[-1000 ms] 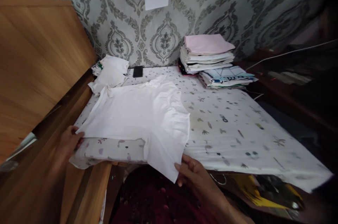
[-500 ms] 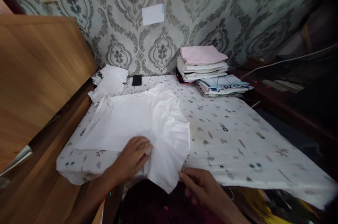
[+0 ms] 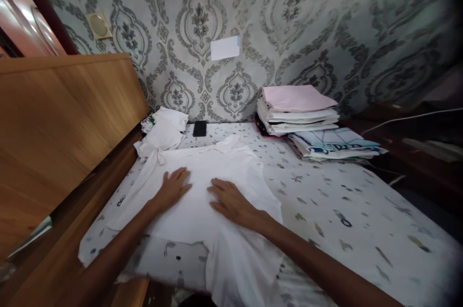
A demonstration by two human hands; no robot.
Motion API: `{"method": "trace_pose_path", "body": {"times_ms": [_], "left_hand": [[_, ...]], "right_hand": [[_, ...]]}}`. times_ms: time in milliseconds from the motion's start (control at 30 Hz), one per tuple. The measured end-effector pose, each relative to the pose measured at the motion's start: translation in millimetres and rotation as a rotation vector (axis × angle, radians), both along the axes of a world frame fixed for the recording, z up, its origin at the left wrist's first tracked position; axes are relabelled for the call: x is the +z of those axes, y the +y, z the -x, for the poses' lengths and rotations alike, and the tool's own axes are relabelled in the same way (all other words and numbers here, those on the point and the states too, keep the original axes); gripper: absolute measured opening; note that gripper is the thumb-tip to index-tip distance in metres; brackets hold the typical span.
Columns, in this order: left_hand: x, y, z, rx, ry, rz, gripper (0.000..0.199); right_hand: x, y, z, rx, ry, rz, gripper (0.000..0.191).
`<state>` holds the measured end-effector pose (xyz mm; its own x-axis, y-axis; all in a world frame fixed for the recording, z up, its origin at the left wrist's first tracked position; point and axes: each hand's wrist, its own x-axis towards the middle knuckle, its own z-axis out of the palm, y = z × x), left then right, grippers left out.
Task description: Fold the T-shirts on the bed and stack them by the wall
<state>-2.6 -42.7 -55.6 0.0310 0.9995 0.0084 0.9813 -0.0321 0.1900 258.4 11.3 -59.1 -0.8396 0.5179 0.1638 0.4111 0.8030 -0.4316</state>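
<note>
Seeing a white shirt (image 3: 191, 215) laid out on the patterned cloth (image 3: 325, 210), left hand (image 3: 172, 189) and right hand (image 3: 233, 202) both spread flat on it, gripping nothing. Near sleeve (image 3: 244, 268) droops past the cloth's edge, so imo its weight could tug the shirt crooked if they slip.

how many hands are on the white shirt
2. The left hand lies palm down on the left part of the white shirt, and the right hand lies palm down to its right. No others show.
</note>
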Motion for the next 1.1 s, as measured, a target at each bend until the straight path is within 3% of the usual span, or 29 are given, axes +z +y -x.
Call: {"method": "trace_pose_path", "body": {"times_ms": [133, 333, 533, 667, 833, 900, 967, 1033, 1100], "left_hand": [[2.8, 14, 49, 0.173, 0.038, -0.027, 0.049], [-1.7, 27, 97, 0.203, 0.099, -0.093, 0.048], [3.9, 56, 122, 0.300, 0.217, -0.095, 0.046], [21.5, 79, 135, 0.500, 0.158, -0.107, 0.048], [31.3, 84, 131, 0.616, 0.165, -0.179, 0.048], [26.7, 82, 116, 0.543, 0.213, -0.272, 0.047], [18.3, 82, 96, 0.328, 0.187, -0.291, 0.048], [8.5, 86, 76, 0.074, 0.105, -0.224, 0.050], [-0.1, 94, 63, -0.090, 0.045, -0.135, 0.052]], "right_hand": [[-1.2, 37, 15, -0.067, -0.050, -0.050, 0.040], [1.0, 92, 28, -0.185, -0.104, -0.060, 0.040], [-0.2, 141, 40, -0.235, -0.133, -0.070, 0.043], [4.5, 177, 55, -0.352, -0.171, -0.100, 0.051], [4.8, 198, 67, -0.455, -0.141, -0.122, 0.055], [0.0, 191, 69, -0.407, -0.078, -0.166, 0.050], [-5.6, 179, 74, -0.291, -0.022, -0.204, 0.044], [-9.6, 166, 80, -0.145, -0.012, -0.207, 0.040], [-11.2, 159, 85, -0.038, -0.037, -0.187, 0.041]]}}
